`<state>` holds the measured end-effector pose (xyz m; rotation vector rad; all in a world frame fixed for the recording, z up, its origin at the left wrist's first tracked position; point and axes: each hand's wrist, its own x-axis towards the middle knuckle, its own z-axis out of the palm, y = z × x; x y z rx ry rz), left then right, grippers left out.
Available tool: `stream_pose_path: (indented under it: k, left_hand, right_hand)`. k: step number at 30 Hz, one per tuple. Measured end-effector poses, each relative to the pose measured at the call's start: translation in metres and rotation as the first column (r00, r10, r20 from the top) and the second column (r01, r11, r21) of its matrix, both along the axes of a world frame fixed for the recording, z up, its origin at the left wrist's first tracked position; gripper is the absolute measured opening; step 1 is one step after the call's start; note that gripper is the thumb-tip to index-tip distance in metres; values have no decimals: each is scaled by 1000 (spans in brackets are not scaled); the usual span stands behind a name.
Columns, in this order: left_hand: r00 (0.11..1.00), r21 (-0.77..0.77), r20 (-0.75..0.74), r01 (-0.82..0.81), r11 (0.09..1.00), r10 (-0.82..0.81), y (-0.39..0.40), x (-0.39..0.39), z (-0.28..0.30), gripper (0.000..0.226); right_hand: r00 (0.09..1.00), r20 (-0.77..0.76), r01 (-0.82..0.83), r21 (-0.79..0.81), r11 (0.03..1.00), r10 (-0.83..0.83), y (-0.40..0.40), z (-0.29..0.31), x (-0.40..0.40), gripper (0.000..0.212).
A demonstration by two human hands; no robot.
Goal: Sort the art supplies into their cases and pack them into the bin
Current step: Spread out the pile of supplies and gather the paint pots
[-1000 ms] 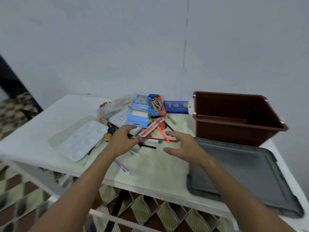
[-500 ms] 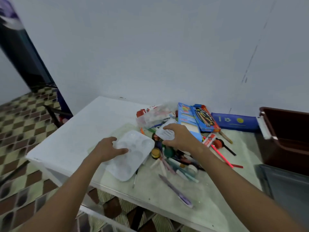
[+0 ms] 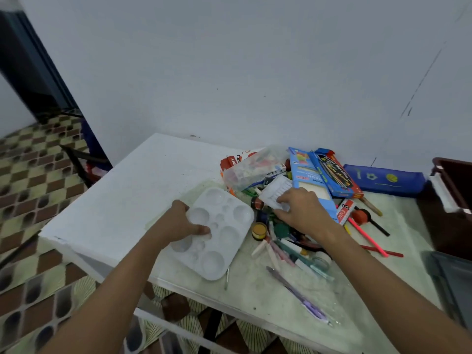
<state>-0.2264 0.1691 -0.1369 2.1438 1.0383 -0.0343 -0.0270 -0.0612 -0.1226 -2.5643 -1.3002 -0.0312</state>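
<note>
A white paint palette (image 3: 222, 233) with round wells lies near the table's front left. My left hand (image 3: 178, 223) grips its left edge, thumb pressed into a well. My right hand (image 3: 301, 210) holds a small white ribbed plastic tray (image 3: 277, 191) above a heap of paint pots, pens and brushes (image 3: 283, 241). Behind the heap lie a light blue box (image 3: 309, 175), a dark blue pencil box (image 3: 337, 175), a clear plastic case (image 3: 255, 167) and a blue pencil pouch (image 3: 383, 180). The brown bin (image 3: 452, 190) stands at the right edge, partly cut off.
A grey lid (image 3: 454, 279) lies at the right below the bin. Pink and red pencils (image 3: 370, 241) and a purple pen (image 3: 301, 297) are scattered on the table (image 3: 122, 200). A chair (image 3: 84, 164) stands left of the table on tiled floor.
My view swung left. My left hand moved from the pen heap to the palette and took hold of its edge. My right hand reached into the heap and picked up the ribbed tray.
</note>
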Motion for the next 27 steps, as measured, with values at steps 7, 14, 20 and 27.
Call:
stream_pose_path:
  k: [7, 14, 20, 27]
  left_hand:
    - [927, -171, 336, -114, 979, 166, 33, -16, 53, 53]
    - [724, -345, 509, -323, 881, 465, 98, -52, 89, 54]
    - [574, -478, 514, -425, 769, 637, 134, -83, 70, 50]
    - [465, -470, 459, -596, 652, 757, 150, -88, 24, 57]
  right_hand:
    - [995, 44, -103, 314, 944, 94, 8, 53, -20, 26]
    - [956, -10, -236, 573, 785, 294, 90, 86, -33, 18]
    - [873, -102, -343, 565, 750, 477, 188, 67, -36, 15]
    - [819, -103, -475, 429, 768, 564, 276, 26, -32, 13]
